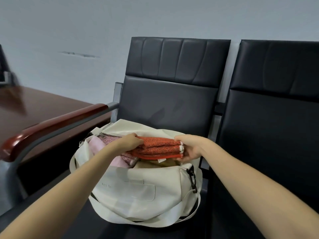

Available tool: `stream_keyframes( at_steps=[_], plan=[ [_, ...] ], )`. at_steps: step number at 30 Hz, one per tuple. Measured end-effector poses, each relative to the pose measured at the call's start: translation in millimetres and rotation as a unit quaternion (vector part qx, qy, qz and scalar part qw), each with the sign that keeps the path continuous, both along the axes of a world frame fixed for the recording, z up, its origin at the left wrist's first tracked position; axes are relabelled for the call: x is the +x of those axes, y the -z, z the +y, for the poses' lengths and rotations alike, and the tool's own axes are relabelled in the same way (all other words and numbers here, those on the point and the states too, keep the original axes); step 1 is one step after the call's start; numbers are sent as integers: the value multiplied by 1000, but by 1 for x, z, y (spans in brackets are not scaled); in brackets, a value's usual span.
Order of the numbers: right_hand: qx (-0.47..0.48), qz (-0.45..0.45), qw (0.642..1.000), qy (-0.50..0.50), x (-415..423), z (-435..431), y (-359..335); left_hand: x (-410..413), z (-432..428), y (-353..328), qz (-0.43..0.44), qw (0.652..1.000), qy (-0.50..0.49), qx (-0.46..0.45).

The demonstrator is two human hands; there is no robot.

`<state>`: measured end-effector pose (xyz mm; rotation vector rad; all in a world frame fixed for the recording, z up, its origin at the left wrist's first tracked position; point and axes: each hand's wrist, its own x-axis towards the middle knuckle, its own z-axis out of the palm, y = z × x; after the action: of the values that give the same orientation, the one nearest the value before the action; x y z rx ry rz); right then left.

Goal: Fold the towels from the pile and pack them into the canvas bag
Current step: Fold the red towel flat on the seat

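Observation:
A cream canvas bag [138, 187] stands unzipped on a black chair seat. Over its opening hangs a folded orange-red towel [158, 148], several layers thick. My left hand [131, 143] grips the towel's left end and my right hand [191, 147] grips its right end, thumb on top and fingers beneath. Inside the bag, at the left, lie a pale pink towel [98, 144] and a pink speckled towel [127, 158]. A cream-yellow cloth [155, 164] shows under the orange towel. The pile of towels is out of view.
The bag sits on a black padded chair [169, 100] with a red-brown wooden armrest [51, 125] on the left. A second black chair [269, 109] adjoins on the right. A dark brown table [34, 107] stands at the left, a pale wall behind.

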<state>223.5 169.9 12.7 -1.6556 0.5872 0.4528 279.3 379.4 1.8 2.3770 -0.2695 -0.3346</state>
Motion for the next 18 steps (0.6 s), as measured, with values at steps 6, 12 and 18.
stream_keyframes(
  at_steps=[6,12,18],
  plan=[
    [51,9,998,33,-4,6,16,18,-1,-6,-6,999,3,43],
    [-126,-42,991,4,-1,6,-6,18,-11,2,73,997,8,-32],
    [-250,-108,962,-6,19,9,-14,23,-25,2,2,998,9,67]
  ],
)
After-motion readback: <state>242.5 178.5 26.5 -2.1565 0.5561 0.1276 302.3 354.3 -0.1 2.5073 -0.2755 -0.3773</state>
